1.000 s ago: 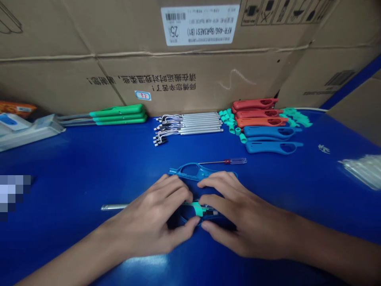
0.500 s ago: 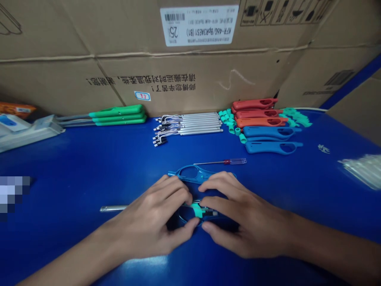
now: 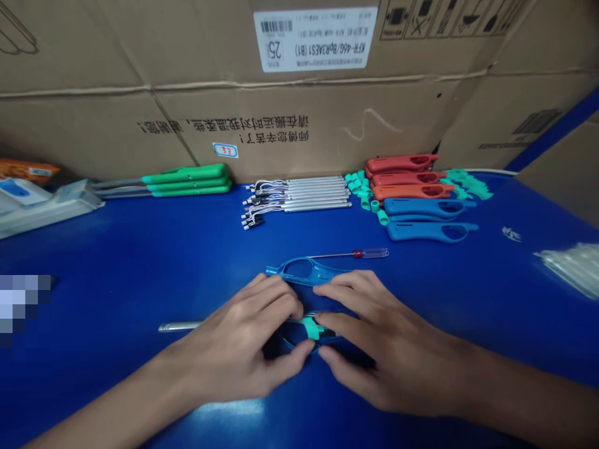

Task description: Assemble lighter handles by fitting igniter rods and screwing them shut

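Observation:
Between my hands lies a blue lighter handle half [image 3: 291, 345], partly hidden by my fingers, with a teal trigger piece [image 3: 311, 328] and wires in it. A silver metal tube [image 3: 180, 327] sticks out leftward from beneath my left hand [image 3: 248, 337]. That hand is closed around the handle's left part, thumb by the trigger. My right hand [image 3: 388, 349] curls over the right part, its index finger pressing near the dark part beside the trigger and its thumb at the near edge. Just beyond the fingers lies a second blue handle half [image 3: 321, 274], its oval opening facing up.
A screwdriver [image 3: 372, 253] lies behind the second half. Further back are silver tubes with wires [image 3: 316, 193], teal caps [image 3: 358, 184], red handle halves [image 3: 402, 163], blue handle halves [image 3: 416, 231] and green-handled lighters [image 3: 187, 181]. A cardboard box [image 3: 187, 100] stands behind them.
My right index finger has shifted slightly and now covers more of the parts right of the trigger. My left hand holds its place; the view has moved a little.

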`<state>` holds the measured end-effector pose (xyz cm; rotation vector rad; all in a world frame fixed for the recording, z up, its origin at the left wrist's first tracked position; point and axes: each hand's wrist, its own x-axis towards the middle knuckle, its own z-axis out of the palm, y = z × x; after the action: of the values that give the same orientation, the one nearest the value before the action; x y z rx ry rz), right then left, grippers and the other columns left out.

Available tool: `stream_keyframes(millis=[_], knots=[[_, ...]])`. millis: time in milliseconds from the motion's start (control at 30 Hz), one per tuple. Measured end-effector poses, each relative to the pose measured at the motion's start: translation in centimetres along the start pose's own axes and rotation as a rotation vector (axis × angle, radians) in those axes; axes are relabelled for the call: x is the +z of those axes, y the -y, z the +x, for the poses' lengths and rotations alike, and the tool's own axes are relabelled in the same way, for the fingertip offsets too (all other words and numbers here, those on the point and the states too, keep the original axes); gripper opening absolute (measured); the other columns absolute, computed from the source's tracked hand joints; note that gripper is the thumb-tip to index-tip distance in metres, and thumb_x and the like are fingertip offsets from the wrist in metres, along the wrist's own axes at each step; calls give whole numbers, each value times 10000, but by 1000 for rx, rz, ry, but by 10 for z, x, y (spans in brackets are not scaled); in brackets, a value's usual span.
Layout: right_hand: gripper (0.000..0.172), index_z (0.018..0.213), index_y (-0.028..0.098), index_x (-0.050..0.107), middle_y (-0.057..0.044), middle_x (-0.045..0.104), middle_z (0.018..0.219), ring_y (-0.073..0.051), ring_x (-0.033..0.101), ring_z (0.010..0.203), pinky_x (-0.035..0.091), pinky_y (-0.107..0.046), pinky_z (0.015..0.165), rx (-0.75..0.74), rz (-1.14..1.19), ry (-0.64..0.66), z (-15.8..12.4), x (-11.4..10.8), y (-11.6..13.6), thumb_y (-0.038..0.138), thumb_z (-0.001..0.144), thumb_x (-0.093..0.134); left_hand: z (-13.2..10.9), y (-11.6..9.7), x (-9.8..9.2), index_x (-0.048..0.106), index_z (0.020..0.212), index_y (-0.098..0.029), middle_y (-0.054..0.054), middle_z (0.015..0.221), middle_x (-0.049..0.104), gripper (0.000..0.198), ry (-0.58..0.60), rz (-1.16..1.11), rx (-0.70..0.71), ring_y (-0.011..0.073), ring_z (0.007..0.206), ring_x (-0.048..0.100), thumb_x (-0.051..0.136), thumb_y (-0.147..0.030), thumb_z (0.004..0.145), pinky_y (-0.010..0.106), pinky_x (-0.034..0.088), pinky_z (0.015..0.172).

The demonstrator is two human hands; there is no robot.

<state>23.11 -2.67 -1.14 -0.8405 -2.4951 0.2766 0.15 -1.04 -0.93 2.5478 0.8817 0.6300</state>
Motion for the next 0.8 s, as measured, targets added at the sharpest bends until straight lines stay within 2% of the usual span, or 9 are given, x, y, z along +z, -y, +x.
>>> stream_keyframes(millis=[167, 333, 500, 800], knots=[[218, 921, 72, 730, -199, 671, 1122, -338, 544, 1083, 446, -548, 941, -44, -121, -74, 0, 3, 2, 213, 926, 564, 0, 0, 0, 553, 910, -174, 5, 852, 619, 112, -11, 16, 6, 163, 838, 582, 647, -216, 867, 350, 455, 860], [252, 897, 79, 730, -195, 674, 1122, -346, 550, 1062, 447, -559, 924, -61, -200, -20, 2, 0, 5, 256, 936, 556, 0, 0, 0, 557, 908, -177, 4, 843, 622, 108, -27, 21, 6, 165, 835, 589, 645, -219, 862, 348, 461, 863], [250, 925, 101, 726, -177, 670, 1124, -331, 557, 1053, 460, -545, 922, -43, -166, 26, 3, -4, 4, 268, 944, 541, 1, -1, -1, 590, 927, -180, 19, 874, 623, 81, -1, 25, 2, 175, 841, 595, 636, -214, 871, 368, 460, 872], [218, 943, 94, 708, -177, 660, 1100, -314, 559, 1030, 463, -525, 919, -58, -100, -1, 3, -3, -1, 243, 931, 550, 1, -2, -2, 636, 1028, -181, 45, 915, 636, 153, 40, 21, -35, 205, 881, 614, 616, -226, 883, 436, 451, 926]])
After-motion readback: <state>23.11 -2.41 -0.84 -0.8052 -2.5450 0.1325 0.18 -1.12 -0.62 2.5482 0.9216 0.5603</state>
